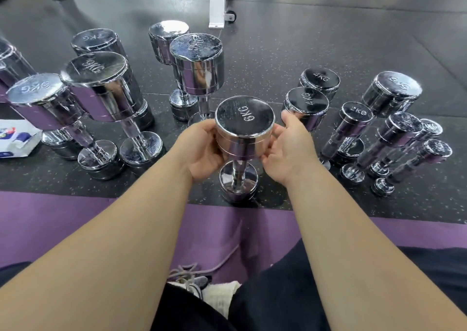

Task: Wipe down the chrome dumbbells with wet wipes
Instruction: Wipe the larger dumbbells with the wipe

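You are steadying the upright 6KG dumbbell (244, 121), dead centre on the floor (328, 40), your left hand (199, 151) and right hand (288, 149) fingers (203, 128) curling round its top head, probably to keep it from tipping; the wet wipes pack (15, 141) is lying at nine o'clock.

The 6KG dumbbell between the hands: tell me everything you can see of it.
The 6KG dumbbell is shiny chrome and stands upright, its lower head seemingly resting on the black speckled floor just beyond the purple mat. Its round top face is stamped 6KG. The upper head is grooved, and a thin handle runs down to the lower head. The left hand and right hand grip the upper head from either side. No wipe shows against it.
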{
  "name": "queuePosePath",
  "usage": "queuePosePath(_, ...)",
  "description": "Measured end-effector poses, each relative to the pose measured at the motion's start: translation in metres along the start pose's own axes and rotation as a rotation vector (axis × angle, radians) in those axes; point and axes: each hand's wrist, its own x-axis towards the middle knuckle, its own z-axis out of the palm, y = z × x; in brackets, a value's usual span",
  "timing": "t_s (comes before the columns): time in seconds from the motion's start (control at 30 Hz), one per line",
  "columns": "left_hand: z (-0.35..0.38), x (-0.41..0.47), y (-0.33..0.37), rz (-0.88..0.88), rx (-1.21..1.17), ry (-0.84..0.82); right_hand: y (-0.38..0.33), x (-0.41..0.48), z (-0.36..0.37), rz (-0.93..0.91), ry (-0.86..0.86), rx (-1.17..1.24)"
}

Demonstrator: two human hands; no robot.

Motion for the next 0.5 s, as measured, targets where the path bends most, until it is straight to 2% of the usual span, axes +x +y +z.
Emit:
queuePosePath(0.1,0.0,0.003,0.002,-0.04,0.053,-0.082,0.001,0.006,0.0,0.092,-0.164,0.007)
queuePosePath(0.17,0.0,0.004,0.004,-0.088,0.042,-0.101,0.001,0.009,-0.002,0.103,-0.201,0.0)
queuePosePath(0.37,-0.004,-0.01,0.003,-0.207,-0.086,0.066,0.004,-0.003,-0.006,0.052,-0.054,-0.032)
queuePosePath(0.5,-0.002,-0.024,-0.002,-0.232,-0.164,0.08,0.007,-0.016,-0.008,0.053,0.0,0.109)
